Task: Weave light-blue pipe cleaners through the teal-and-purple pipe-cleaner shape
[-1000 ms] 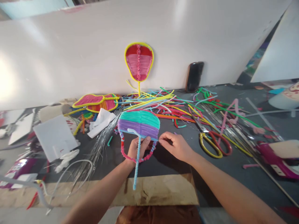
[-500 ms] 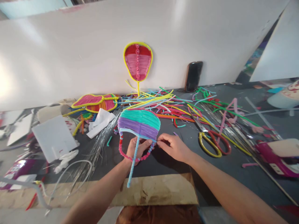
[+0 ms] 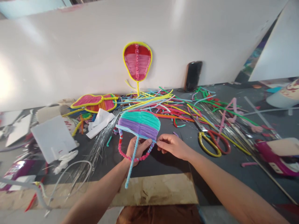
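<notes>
A fan-shaped pipe-cleaner piece (image 3: 140, 123) is held over the table, with green and purple rows, a pink and blue twisted rim and a light-blue twisted stem (image 3: 132, 163). Behind its open lower half, my left hand (image 3: 137, 147) grips it, the thumb pressing near the right side of the rim; its other fingers are partly hidden. My right hand (image 3: 171, 146) pinches the end of a light-blue pipe cleaner (image 3: 149, 137) at the fan's right edge. This light-blue strand runs across the lowest purple row, its other end sticking out on the left.
A finished pink and red fan (image 3: 137, 62) leans on the white board. Loose pipe cleaners (image 3: 151, 101) lie behind my hands. Scissors (image 3: 210, 143) and a phone (image 3: 193, 76) are at the right. Paper pieces (image 3: 53, 138) and thin wires (image 3: 100, 143) lie left. Cardboard (image 3: 154, 191) lines the front edge.
The light-blue strand's left end has lifted slightly and sticks out further left. The stem's lower tip has shifted a little left. Both hands keep nearly the same place.
</notes>
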The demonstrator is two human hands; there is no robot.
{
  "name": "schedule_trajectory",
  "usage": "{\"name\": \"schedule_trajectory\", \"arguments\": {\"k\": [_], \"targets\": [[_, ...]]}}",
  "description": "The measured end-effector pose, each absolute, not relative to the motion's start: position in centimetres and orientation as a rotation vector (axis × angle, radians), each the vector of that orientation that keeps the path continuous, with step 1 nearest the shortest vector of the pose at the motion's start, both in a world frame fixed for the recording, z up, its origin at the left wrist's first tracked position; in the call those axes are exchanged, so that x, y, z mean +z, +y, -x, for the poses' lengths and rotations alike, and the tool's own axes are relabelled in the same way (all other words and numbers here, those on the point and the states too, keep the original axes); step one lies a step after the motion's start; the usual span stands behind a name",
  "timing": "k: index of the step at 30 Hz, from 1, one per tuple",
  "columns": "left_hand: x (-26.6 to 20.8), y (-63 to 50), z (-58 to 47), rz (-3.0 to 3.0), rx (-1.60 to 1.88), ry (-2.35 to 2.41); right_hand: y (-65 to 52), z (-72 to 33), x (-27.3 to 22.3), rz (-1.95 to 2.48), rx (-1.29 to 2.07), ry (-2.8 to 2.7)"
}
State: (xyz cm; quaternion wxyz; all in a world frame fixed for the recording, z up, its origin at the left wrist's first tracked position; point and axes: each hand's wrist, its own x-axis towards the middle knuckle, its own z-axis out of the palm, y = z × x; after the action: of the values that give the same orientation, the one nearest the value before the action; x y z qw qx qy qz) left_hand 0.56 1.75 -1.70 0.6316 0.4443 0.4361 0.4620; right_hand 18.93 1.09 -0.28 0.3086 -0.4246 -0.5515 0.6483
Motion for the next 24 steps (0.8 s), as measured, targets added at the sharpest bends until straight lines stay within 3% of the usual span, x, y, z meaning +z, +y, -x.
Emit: {"name": "schedule_trajectory", "arguments": {"k": [7,24], "targets": [[-1.80,1.72,-0.44,-1.109,1.044,0.963,1.00,-18.85,-0.72,0.954,2.064,-1.146],[-1.55,1.78,-0.16,-1.213,1.022,0.949,0.69,-18.36,-0.52,0.832,2.205,-0.850]]}}
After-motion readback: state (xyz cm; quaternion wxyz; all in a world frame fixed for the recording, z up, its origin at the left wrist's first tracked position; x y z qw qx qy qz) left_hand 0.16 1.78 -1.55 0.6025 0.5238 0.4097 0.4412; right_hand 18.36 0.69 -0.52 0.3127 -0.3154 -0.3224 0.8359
